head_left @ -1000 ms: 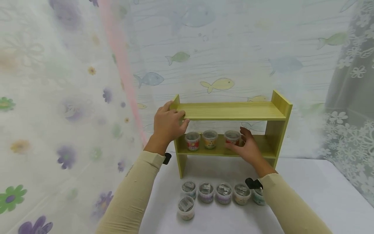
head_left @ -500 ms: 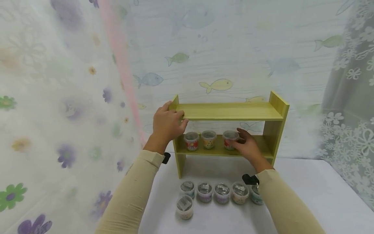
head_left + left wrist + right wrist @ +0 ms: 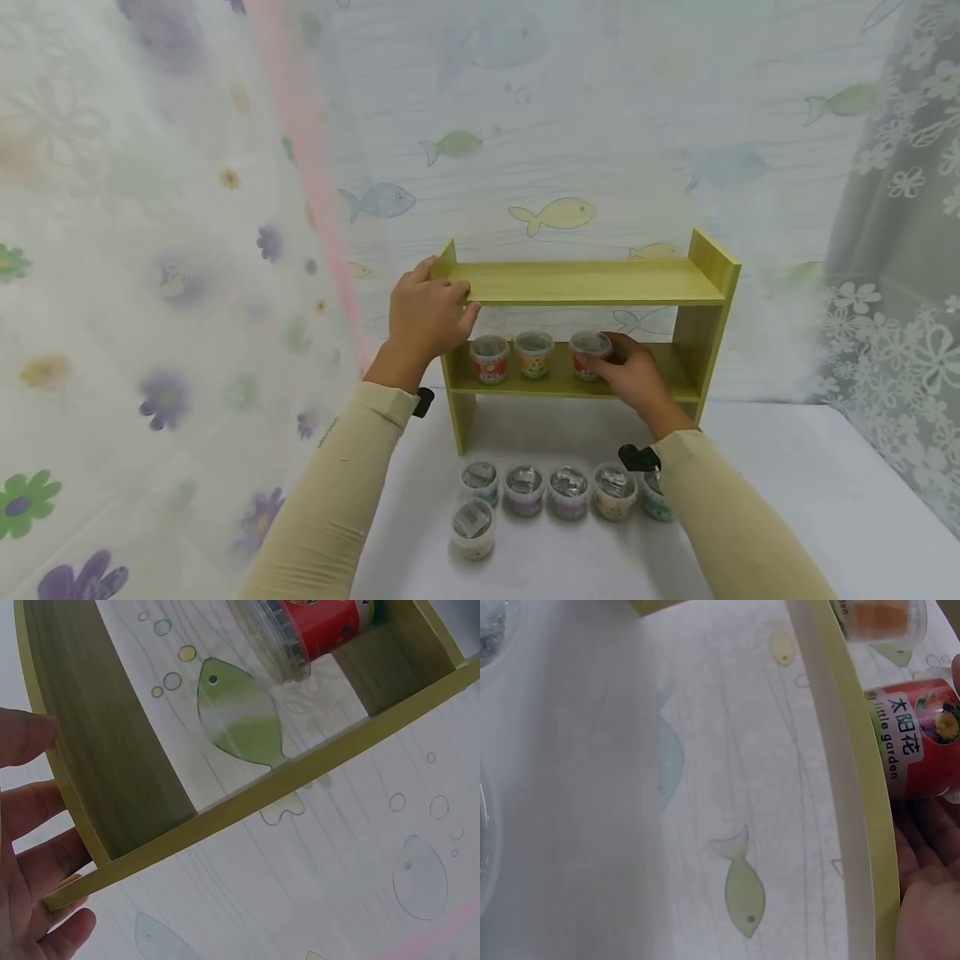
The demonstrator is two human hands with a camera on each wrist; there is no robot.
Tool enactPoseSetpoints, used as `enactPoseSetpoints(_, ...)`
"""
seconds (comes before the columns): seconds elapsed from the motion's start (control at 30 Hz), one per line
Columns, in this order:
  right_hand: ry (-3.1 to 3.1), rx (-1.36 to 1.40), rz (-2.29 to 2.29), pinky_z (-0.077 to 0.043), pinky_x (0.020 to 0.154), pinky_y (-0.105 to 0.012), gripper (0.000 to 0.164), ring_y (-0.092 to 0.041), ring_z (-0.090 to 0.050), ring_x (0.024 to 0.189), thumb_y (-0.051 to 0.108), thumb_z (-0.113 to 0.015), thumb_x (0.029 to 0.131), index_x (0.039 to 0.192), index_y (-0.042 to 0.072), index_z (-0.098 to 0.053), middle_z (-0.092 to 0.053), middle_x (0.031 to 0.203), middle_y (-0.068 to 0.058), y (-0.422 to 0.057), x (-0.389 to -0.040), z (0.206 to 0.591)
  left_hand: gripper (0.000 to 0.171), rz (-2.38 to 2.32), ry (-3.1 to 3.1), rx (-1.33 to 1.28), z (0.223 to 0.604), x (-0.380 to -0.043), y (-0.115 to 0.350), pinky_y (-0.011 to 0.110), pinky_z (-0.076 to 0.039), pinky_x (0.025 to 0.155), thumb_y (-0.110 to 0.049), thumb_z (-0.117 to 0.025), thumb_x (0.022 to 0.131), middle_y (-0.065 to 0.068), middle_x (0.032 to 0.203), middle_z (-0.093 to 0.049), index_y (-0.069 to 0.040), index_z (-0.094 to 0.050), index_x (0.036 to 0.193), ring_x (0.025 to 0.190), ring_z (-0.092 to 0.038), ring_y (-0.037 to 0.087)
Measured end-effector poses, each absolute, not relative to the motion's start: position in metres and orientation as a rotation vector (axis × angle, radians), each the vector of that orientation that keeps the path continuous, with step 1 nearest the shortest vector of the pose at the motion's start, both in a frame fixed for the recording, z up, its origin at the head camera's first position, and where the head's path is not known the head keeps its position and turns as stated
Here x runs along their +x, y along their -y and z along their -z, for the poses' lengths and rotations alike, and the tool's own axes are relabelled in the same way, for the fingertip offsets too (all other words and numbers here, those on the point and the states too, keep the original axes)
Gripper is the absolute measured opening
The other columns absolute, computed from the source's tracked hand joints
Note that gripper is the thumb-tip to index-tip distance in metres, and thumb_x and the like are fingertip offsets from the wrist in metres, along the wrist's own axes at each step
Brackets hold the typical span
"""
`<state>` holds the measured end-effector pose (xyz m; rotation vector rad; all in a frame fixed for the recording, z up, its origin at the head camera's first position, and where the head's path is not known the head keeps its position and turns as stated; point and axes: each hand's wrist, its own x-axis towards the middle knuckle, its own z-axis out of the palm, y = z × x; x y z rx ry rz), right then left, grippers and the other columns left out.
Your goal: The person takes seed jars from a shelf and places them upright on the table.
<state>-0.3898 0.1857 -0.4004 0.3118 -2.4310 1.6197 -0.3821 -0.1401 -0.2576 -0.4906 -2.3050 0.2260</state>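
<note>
A yellow-green wooden shelf (image 3: 592, 283) stands on the white table. My left hand (image 3: 429, 310) grips its upper left side panel; in the left wrist view, fingers (image 3: 45, 799) wrap that edge. On the middle board my right hand (image 3: 633, 375) holds a red-labelled plastic cup (image 3: 587, 358), thumb in front and fingers at its right side. The right wrist view shows the cup's label (image 3: 922, 739), reading "My little garden", with the hand partly hidden at the frame's edge. Left of it sit an orange-labelled cup (image 3: 534, 357) and another red-labelled cup (image 3: 490, 362).
Several clear-lidded cups (image 3: 568, 492) stand in a row on the white table (image 3: 795, 483) before the shelf, the rightmost partly hidden by my right wrist. One more cup (image 3: 472, 530) stands nearer, at left. A patterned curtain (image 3: 570, 125) hangs behind.
My right fingers have shifted slightly on the red-labelled cup, which now shows more of its front. The left hand stays on the shelf. The head view has drifted a little.
</note>
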Motion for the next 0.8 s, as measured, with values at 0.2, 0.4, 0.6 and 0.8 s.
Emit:
enactPoseSetpoints(0.2, 2.465, 0.285, -1.555, -0.056, 0.09, -0.041, 0.074, -0.037, -0.06, 0.129, 0.05, -0.072, 0.095, 0.15, 0.008, -0.047, -0.057, 0.146, -0.02, -0.1844, -0.3873, 0.397, 0.03, -0.22, 2.297, -0.489, 0.256, -0.383, 0.1405, 0.042, -0.042, 0.117, -0.046, -0.06, 0.099, 0.002, 0.09, -0.079, -0.023, -0.077, 0.108, 0.138, -0.056, 0.025)
enactPoseSetpoints(0.4, 2.492, 0.279, -1.489, -0.057, 0.085, -0.039, 0.072, -0.034, -0.064, 0.119, 0.055, -0.073, 0.092, 0.142, 0.008, -0.051, -0.061, 0.136, -0.017, -0.1849, -0.3861, 0.4003, 0.03, -0.22, 2.311, -0.483, 0.2589, -0.3844, 0.1413, 0.041, -0.041, 0.118, -0.046, -0.058, 0.1, 0.001, 0.089, -0.079, -0.024, -0.076, 0.108, 0.134, -0.059, 0.023)
enactPoseSetpoints(0.6, 2.478, 0.305, -1.49, -0.057, 0.08, -0.035, 0.068, -0.033, -0.066, 0.113, 0.051, -0.075, 0.092, 0.137, 0.006, -0.053, -0.063, 0.133, -0.018, -0.1861, -0.3844, 0.401, 0.03, -0.204, 2.306, -0.486, 0.2593, -0.3856, 0.1404, 0.042, -0.043, 0.116, -0.046, -0.059, 0.099, 0.001, 0.088, -0.079, -0.024, -0.077, 0.108, 0.137, -0.056, 0.024)
enactPoseSetpoints(0.8, 2.502, 0.31, -1.448, -0.056, 0.081, -0.037, 0.07, -0.031, -0.066, 0.109, 0.057, -0.075, 0.089, 0.133, 0.007, -0.054, -0.064, 0.126, -0.016, -0.1842, -0.3813, 0.4008, 0.029, -0.203, 2.306, -0.468, 0.26, -0.386, 0.1413, 0.044, -0.046, 0.114, -0.047, -0.06, 0.098, 0.002, 0.091, -0.08, -0.026, -0.077, 0.109, 0.139, -0.054, 0.025)
